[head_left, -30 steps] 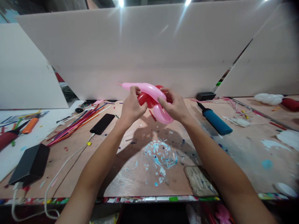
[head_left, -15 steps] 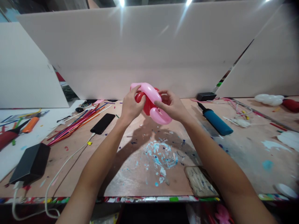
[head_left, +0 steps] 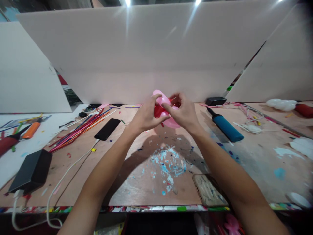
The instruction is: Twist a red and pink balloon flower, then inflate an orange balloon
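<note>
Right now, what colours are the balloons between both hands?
The balloons are pink and red; head view.

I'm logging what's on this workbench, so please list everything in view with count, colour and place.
Pink balloon: count unclear, pink, between hands
Red balloon: count unclear, red, between hands
Pump: one, blue, right
Phone: one, black, left
Cable: one, white, left
Boxes: two, black, front left and back right
Sticks: many, mixed, left
Handle: one, orange, far left
Flat case-like item: one, brownish, front right
Flakes: many, blue and white, centre
Bulbous item: one, white, far right
Panels: three, whitish, behind
Lights: three, white, top
Tabletop: one, tan, below
Other scraps: many, mixed, too small to name
Left hand: one, bare, on pink balloon
Right hand: one, bare, on pink balloon
</note>
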Demonstrator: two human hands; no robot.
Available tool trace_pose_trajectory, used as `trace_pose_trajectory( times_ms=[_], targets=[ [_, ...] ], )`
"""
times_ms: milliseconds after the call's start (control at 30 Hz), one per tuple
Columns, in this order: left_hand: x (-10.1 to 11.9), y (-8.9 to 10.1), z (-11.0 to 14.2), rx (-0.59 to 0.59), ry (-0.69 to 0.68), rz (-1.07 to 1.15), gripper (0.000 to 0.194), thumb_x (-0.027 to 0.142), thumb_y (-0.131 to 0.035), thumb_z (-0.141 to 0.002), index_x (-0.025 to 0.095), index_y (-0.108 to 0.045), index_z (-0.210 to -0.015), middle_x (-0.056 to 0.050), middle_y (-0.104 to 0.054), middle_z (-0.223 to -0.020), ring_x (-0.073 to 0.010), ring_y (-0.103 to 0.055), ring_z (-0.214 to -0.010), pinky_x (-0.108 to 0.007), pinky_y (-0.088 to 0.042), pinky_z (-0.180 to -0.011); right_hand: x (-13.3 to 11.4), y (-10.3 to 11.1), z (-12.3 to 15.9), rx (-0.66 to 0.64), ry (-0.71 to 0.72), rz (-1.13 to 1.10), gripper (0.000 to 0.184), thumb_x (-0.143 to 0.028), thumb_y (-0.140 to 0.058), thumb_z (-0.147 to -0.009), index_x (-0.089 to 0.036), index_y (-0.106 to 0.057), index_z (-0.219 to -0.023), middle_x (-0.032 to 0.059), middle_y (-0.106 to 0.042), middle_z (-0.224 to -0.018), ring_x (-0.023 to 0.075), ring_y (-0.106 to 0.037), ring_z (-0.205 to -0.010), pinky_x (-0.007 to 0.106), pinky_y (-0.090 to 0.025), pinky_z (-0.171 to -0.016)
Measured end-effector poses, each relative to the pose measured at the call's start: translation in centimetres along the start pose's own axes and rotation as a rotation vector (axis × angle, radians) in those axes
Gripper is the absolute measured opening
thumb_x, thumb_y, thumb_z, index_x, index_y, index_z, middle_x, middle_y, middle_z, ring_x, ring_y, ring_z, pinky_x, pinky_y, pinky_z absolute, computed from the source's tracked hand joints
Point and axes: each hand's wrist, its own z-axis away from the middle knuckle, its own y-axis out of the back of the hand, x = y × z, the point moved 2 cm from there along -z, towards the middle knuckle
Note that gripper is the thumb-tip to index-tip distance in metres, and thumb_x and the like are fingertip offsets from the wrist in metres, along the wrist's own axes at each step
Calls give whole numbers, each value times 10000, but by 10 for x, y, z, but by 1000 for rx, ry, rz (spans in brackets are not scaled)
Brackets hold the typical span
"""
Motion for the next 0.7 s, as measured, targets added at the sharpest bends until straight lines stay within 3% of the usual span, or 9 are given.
trace_pose_trajectory(
  times_ms=[133,233,400,500,567,700],
  targets=[
    [-1,-3,-1,51,104,-27,737,266,-722,-760,237,-355,-1399,-96,-673,-1067,-252,-672,-922,-404,-536,-813,-4,-1,0,-145,53,-52,268,-349,-667,-808,-190,-602,-1014,49,-703,-864,182,-642,-740,334,-491,-692],
    [-1,-1,-1,73,80,-33,747,210,-721,-744,255,-372,-1404,-81,-683,-1050,-244,-671,-919,-389,-537,-809,-1,1,-2,-231,34,-132,345,-290,-660,-789,-191,-585,-1111,40,-706,-865,165,-637,-705,308,-490,-648],
    [8,0,1,3,-115,-89,714,162,-676,-764,252,-412,-1422,-86,-676,-1127,-247,-658,-986,-387,-525,-849,2,6,-3,-109,-19,-121,325,-253,-692,-740,-196,-606,-1048,3,-687,-749,157,-636,-658,297,-490,-627],
    [14,0,2,-69,-204,-112,662,243,-698,-789,257,-461,-1407,-92,-643,-1174,-248,-640,-1026,-390,-515,-887,3,6,-3,-45,-31,-133,295,-213,-702,-713,-187,-641,-1001,7,-703,-737,165,-657,-672,306,-512,-652],
    [17,-1,3,-78,-190,-142,707,350,-749,-770,256,-462,-1409,-102,-627,-1189,-266,-626,-1049,-408,-507,-908,5,5,-3,-16,-40,-170,263,-212,-703,-714,-177,-667,-973,18,-716,-744,174,-675,-689,315,-533,-671],
    [19,-9,3,-59,-67,-209,1036,518,-849,-619,239,-344,-1479,-129,-597,-1203,-312,-606,-1074,-448,-501,-915,9,0,-3,-13,-10,-212,241,-264,-640,-810,-178,-714,-1023,57,-760,-900,202,-717,-810,354,-568,-778]
  ],
)
